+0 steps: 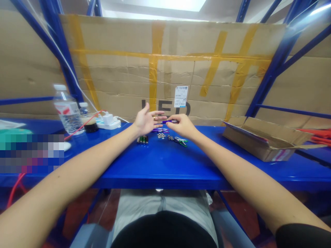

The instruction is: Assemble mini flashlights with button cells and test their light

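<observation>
My right hand [183, 124] pinches a slim purple pen part [165, 122], which points left toward my other hand. My left hand [145, 122] is turned palm up with its fingers stretched out, their tips close to the pen part; whether they touch it I cannot tell. Below the hands on the blue table lie several purple pen pieces [161, 130]. Dark green barrels [142, 140] form a row left of a small pile of silvery fittings [161, 136]. Farther right are darker small fittings [170, 137] and green and silver pen pieces [181, 141].
An open cardboard box [258, 137] stands at the right. On the left are a water bottle [68, 112], a small dark-filled bottle [89, 120] and a white power strip [110, 122] with cables. A large taped cardboard sheet [124, 79] closes off the back.
</observation>
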Tool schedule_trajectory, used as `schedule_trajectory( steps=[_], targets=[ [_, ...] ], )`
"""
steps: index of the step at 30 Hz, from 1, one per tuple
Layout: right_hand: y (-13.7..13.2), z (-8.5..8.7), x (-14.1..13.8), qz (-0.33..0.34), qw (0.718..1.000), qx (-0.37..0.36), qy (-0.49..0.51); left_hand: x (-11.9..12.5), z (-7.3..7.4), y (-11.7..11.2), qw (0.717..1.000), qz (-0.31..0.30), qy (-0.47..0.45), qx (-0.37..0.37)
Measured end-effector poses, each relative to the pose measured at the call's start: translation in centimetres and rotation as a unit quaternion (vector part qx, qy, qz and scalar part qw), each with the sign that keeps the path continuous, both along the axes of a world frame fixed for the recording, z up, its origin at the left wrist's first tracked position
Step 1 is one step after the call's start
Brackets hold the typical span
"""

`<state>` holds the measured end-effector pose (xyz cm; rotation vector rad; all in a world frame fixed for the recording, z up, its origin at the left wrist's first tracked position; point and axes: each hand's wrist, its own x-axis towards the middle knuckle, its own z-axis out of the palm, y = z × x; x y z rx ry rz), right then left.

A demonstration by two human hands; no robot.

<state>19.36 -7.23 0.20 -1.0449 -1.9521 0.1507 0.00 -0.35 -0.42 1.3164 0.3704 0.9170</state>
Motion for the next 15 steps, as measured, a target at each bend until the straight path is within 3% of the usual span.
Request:
schedule_trajectory(
  steps=[15],
  targets=[
    [0.14,-0.04,0.05,-0.004,1.000,-0.004,-0.010,0.08,0.12,-0.42,0.999,0.012,0.033,0.040]
  ],
)
